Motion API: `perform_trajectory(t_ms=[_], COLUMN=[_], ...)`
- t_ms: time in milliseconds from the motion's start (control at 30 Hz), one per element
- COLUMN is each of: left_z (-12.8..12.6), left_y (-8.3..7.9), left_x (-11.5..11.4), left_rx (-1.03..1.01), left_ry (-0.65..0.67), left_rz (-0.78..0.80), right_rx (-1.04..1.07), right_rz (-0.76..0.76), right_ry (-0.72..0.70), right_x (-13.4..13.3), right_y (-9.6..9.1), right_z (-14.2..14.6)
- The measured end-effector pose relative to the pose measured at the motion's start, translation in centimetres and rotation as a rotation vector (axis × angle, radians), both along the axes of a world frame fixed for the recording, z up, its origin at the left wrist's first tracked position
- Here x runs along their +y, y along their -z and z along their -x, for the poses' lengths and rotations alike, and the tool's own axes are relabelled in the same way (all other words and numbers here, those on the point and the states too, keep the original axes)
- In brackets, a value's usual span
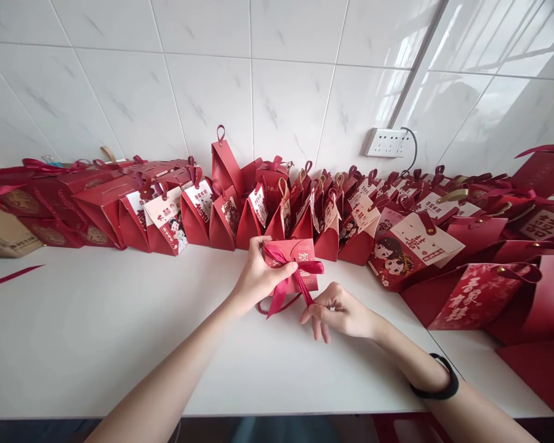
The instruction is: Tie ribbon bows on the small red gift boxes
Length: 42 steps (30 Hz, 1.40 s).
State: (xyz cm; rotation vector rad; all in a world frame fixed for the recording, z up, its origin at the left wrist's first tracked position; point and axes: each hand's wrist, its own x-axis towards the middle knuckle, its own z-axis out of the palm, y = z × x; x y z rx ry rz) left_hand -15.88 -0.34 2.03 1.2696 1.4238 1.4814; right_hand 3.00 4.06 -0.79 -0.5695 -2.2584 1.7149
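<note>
A small red gift box (307, 252) with pale lettering stands near the middle of the white table, a dark pink ribbon (281, 296) tied in a bow across its front. My left hand (264, 271) grips the box from its left side, the thumb pressing on the bow's knot. Between the fingertips of my right hand (335, 312) one ribbon tail is pinched, drawn down and to the right. Below the box a twisted red cord handle (292, 304) loops onto the table.
Rows of red gift boxes (226, 224) line the tiled wall behind, and more boxes (471, 298) crowd the right side. A loose ribbon strip (12, 278) lies at the left. A brown paper bag (9, 231) sits at far left. A power socket (388, 143) is on the wall.
</note>
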Motion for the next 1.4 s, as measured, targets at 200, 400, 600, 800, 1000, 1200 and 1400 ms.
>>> perform_trajectory(t_ms=[200,400,600,800,1000,1200,1400], left_z=[0.1,0.2,0.5,0.7,0.8,0.1,0.6], left_y=[0.0,0.2,0.4,1.4,1.7,0.7,-0.3], left_x=[0.1,0.3,0.1,0.6,0.6,0.5,0.7], left_rx=[0.02,0.038,0.064,0.161,0.196,0.301,0.328], left_ry=[-0.019,-0.022,-0.011,-0.144,-0.255,-0.385,-0.382], left_rz=[0.021,0.03,-0.002,-0.067,-0.259,-0.279,-0.169], right_rx=[-0.022,-0.109,-0.13,0.072,0.066,0.167,0.2], right_rz=[0.065,0.14,0.014,-0.483,-0.516,-0.485,-0.554], right_ry=[-0.029,-0.099,-0.033,0.535,0.366,0.446,0.429], right_x=[0.2,0.1,1.1,2.5,3.5,2.1,0.9], right_y=[-0.2,-0.5,-1.8,-3.2,-4.4,-2.9,-2.7], right_z=[-0.1,-0.1,-1.1,0.5,2.6,3.1,3.0])
